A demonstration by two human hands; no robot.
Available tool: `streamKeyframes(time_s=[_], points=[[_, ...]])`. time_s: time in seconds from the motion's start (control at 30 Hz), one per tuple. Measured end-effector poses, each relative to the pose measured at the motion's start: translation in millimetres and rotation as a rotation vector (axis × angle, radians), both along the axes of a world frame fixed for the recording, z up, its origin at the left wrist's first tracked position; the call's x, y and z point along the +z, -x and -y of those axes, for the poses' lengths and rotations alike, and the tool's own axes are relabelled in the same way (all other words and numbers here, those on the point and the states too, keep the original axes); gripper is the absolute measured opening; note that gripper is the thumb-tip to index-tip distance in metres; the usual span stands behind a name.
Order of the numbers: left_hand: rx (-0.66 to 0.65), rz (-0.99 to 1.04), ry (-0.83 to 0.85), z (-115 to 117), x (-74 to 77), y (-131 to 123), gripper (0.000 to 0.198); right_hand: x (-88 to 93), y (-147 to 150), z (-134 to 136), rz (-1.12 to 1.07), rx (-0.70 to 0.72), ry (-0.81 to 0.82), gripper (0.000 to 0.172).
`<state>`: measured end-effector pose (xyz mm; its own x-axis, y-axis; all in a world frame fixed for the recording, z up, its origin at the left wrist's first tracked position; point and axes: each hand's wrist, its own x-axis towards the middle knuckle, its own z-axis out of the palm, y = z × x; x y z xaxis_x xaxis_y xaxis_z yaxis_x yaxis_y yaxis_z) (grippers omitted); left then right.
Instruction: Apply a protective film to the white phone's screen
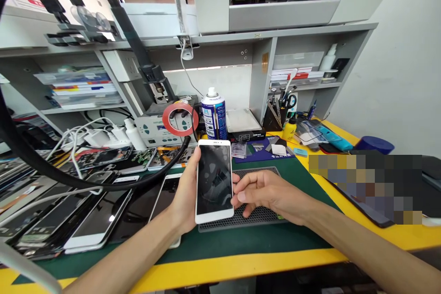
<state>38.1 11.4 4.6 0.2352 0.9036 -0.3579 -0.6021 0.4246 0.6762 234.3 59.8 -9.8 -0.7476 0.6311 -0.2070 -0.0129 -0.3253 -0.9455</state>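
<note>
A white-framed smartphone (214,179) with a dark, smudged screen is tilted up above the mat. My left hand (186,193) wraps it from the left side, thumb along the edge and fingertips showing past the right edge. Close to the lower right edge is my right hand (263,193), its thumb and index finger together in a loose pinch and the other fingers curled. Whether anything thin sits in that pinch, I cannot make out. Beneath lies a grey perforated pad (248,222) on a green mat (292,239).
Several phones (99,218) crowd the left side. A black flexible arm (138,46) loops overhead. Behind stand a roll of red tape (168,119), a blue spray can (213,115), a yellow bottle (289,129) and a tool holder (274,117). Grey shelving (263,69) backs the bench.
</note>
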Motion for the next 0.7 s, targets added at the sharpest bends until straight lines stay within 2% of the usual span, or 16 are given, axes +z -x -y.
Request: streamKeyframes(time_s=[0.13, 0.3, 0.5, 0.7], points=[[-0.013, 0.015, -0.054, -0.4, -0.9, 1.3, 0.074, -0.5, -0.4, 0.6, 0.009, -0.004, -0.031, 0.025], [-0.06, 0.019, -0.045, 0.5, 1.2, 2.5, 0.081, 1.6, -0.6, 0.5, 0.009, 0.003, -0.029, 0.023], [-0.009, 0.048, -0.059, 0.4, -0.1, 1.9, 0.073, 3.8, -1.7, 0.3, 0.01, 0.021, -0.011, 0.02], [0.05, 0.022, -0.052, -0.6, -1.3, 3.2, 0.075, 2.5, -3.9, 0.1, -0.012, 0.055, 0.023, 0.022]])
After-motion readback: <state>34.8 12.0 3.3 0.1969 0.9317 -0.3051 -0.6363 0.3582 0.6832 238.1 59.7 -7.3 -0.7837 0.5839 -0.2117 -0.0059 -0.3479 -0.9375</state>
